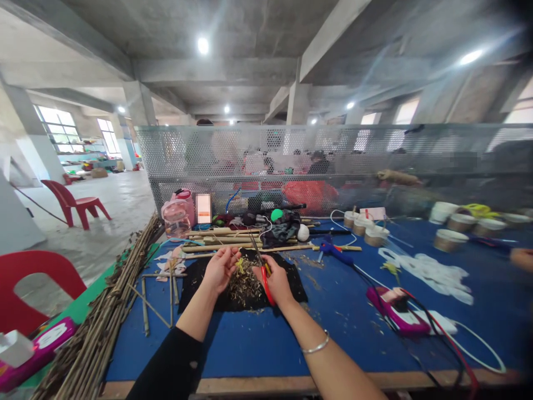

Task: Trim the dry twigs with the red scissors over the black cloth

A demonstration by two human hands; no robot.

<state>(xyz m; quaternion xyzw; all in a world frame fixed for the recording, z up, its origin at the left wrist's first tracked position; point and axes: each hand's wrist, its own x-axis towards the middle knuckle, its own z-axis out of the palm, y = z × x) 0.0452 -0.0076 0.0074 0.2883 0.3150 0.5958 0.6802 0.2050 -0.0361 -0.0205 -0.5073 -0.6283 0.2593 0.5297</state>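
Observation:
My right hand [275,280] grips a pair of scissors [267,284] with red handles, the blades pointing up and away from me. Left of it, my left hand [222,268] is closed in a pinch; anything between the fingertips is too small to make out. Under both hands a black cloth [195,289] lies on the blue tabletop, bearing a heap of chopped plant bits [245,286]. Some yellow scraps [240,266] show on the heap beside my left fingertips. Short cut sticks [145,305] lie left of the cloth.
A long bundle of thin stems [112,311] runs along the table's left side. Thicker sticks [225,240] lie behind the cloth. To the right are a blue glue gun [336,253], a purple power strip [377,311] with cables, and several tubs [451,240]. A perforated metal screen [353,166] stands behind.

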